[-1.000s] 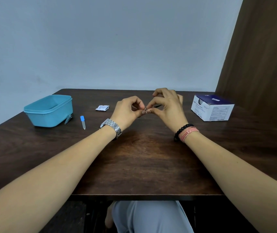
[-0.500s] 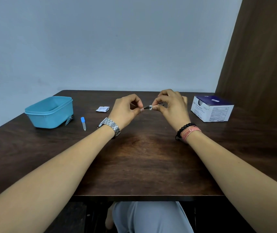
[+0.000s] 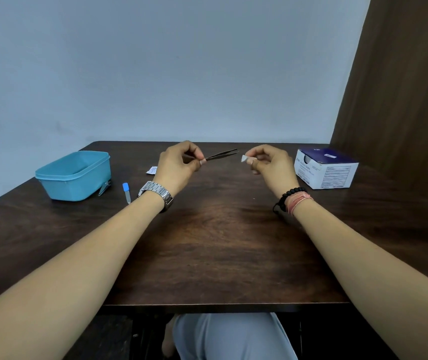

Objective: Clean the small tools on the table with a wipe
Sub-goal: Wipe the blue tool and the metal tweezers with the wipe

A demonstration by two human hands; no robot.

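Note:
My left hand (image 3: 179, 166) pinches a pair of dark metal tweezers (image 3: 222, 154) by the back end, tips pointing right, held above the table. My right hand (image 3: 270, 165) pinches a small folded white wipe (image 3: 245, 159) just right of the tweezer tips, with a small gap between them. A nail clipper (image 3: 104, 188) leans against the blue tub, and a small file with a blue cap (image 3: 126, 192) lies on the table to its right.
A light blue plastic tub (image 3: 73, 175) stands at the left of the dark wooden table (image 3: 213, 242). A torn white wipe packet (image 3: 151, 170) lies behind my left hand. A blue and white box (image 3: 324, 168) stands at the right, near a brown wall panel.
My hands have drawn apart. The wipe slid along the tweezers toward the tips and has come off them; my right hand moved right with it.

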